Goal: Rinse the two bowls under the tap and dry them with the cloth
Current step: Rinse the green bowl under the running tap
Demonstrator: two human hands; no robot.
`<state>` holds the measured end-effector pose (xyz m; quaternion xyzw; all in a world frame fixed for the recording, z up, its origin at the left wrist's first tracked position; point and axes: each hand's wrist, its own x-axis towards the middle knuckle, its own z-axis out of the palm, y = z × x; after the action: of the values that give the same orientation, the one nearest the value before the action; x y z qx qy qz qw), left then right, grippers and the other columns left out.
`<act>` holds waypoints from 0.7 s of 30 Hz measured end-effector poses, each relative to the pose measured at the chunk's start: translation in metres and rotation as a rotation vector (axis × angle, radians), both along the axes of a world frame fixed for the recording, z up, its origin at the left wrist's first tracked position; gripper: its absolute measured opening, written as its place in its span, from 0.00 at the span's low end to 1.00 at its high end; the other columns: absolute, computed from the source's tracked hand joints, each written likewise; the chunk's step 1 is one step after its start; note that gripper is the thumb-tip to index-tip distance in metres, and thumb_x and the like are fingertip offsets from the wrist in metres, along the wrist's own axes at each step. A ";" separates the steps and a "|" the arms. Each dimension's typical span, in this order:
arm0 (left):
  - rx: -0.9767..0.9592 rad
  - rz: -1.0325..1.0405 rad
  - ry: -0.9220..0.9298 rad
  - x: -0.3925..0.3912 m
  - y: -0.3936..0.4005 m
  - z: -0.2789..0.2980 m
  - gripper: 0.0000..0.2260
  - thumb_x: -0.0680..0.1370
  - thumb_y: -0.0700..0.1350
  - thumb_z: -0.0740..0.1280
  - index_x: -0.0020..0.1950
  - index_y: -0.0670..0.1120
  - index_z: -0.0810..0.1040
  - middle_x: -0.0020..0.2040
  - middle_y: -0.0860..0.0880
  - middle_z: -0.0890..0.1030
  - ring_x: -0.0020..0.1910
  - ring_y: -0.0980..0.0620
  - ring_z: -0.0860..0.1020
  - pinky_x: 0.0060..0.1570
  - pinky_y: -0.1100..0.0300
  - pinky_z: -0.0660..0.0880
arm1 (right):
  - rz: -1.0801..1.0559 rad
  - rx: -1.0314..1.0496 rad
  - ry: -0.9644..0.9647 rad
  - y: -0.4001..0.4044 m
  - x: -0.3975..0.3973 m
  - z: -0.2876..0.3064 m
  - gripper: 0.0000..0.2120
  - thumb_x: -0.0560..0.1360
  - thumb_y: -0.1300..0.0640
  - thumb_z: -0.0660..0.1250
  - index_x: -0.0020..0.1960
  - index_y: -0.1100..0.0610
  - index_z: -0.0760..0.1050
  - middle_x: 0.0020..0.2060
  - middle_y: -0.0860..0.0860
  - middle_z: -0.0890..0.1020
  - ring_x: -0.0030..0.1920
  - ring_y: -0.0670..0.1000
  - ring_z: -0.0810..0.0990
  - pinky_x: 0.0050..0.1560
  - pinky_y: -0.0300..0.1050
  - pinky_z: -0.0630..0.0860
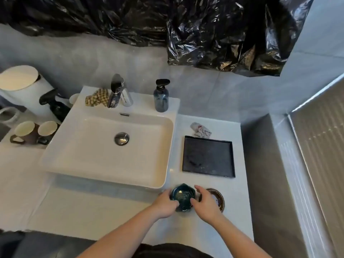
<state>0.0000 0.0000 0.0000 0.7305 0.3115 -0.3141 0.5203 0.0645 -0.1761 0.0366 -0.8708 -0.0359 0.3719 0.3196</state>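
The teal bowl (183,197) sits on the white table (96,209), just off the near right corner of the sink (104,146); the left hand (165,202) holds its left rim, thumb curled onto the near edge; the right hand (205,203) cups its right side, fingers spread and bent, though whether that grip is tight on the bowl I cannot tell; the brown-rimmed bowl (217,199) lies just right of the teal one, partly hidden by the right hand; right of the sink lies a black tray (208,156), and beyond it a crumpled white cloth (201,129); on the sink's back ledge stand the tap (117,92), a checked cloth (96,97) to its left and a soap pump (161,96) to its right; two mugs (34,132) stand left of the sink.
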 end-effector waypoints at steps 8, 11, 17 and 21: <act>0.117 0.058 0.058 0.008 -0.009 -0.004 0.21 0.82 0.42 0.67 0.74 0.48 0.69 0.72 0.43 0.71 0.62 0.45 0.77 0.60 0.58 0.76 | 0.068 -0.099 0.077 0.008 0.003 0.002 0.28 0.79 0.55 0.67 0.78 0.50 0.66 0.67 0.51 0.79 0.64 0.52 0.79 0.67 0.50 0.77; 0.097 0.076 0.072 -0.004 -0.010 -0.002 0.20 0.82 0.40 0.66 0.73 0.48 0.68 0.70 0.44 0.71 0.61 0.46 0.76 0.61 0.57 0.77 | 0.064 -0.078 0.130 0.003 -0.001 0.000 0.27 0.78 0.55 0.66 0.77 0.51 0.68 0.61 0.51 0.81 0.54 0.52 0.80 0.64 0.57 0.79; -0.088 0.252 -0.010 -0.049 0.006 0.031 0.15 0.80 0.41 0.67 0.66 0.51 0.72 0.59 0.44 0.78 0.53 0.45 0.82 0.47 0.51 0.85 | 0.011 0.106 0.018 -0.006 -0.030 0.040 0.18 0.77 0.53 0.71 0.64 0.39 0.75 0.55 0.39 0.75 0.49 0.48 0.84 0.59 0.52 0.81; -0.147 0.396 -0.103 -0.081 0.028 0.070 0.17 0.79 0.37 0.68 0.66 0.49 0.74 0.56 0.40 0.80 0.37 0.48 0.81 0.36 0.59 0.79 | -0.067 0.274 0.018 0.017 -0.045 0.065 0.17 0.78 0.55 0.71 0.61 0.36 0.79 0.57 0.41 0.79 0.52 0.45 0.84 0.60 0.49 0.82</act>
<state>-0.0805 0.0283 0.0697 0.6302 0.3981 -0.1902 0.6389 0.0200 -0.1594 0.1013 -0.8164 -0.0543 0.3603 0.4479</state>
